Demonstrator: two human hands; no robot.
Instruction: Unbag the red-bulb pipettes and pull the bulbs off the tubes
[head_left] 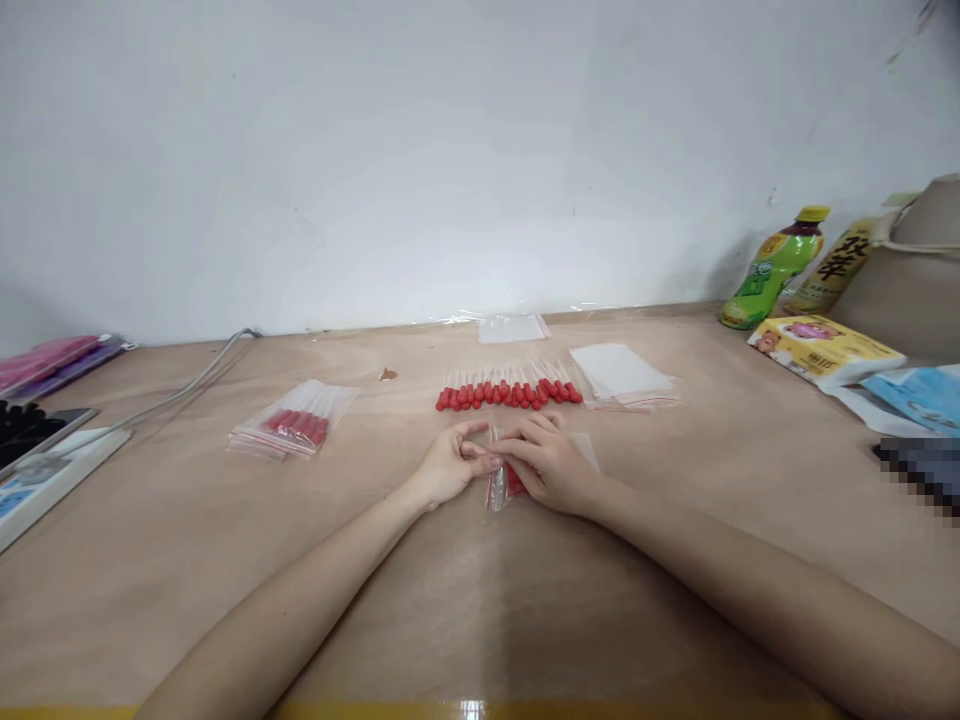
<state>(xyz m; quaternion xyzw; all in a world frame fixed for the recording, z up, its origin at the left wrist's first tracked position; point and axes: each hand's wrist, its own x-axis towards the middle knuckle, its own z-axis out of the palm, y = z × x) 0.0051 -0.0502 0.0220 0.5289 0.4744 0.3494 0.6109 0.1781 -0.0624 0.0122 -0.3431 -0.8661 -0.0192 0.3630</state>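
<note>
Between my hands at the middle of the table is a small clear zip bag (497, 490) with red-tipped pieces inside, its zip edge toward the left. My left hand (454, 465) pinches that edge between thumb and fingers. My right hand (551, 465) lies over the bag, fingers bent onto it and touching near the left thumb; it hides most of the contents. Just beyond my hands, a row of red-tipped sticks (510, 394) with thin pale stems lies side by side. Right of the row is a stack of flat zip bags (621, 372).
Filled zip bags (296, 425) lie in a pile at the left. Another flat bag (514, 328) is near the wall. A power strip (64, 470) with a grey cable stands far left. Toward the right are a green bottle (776, 268), a yellow tissue pack (825, 348) and a blue packet (919, 395).
</note>
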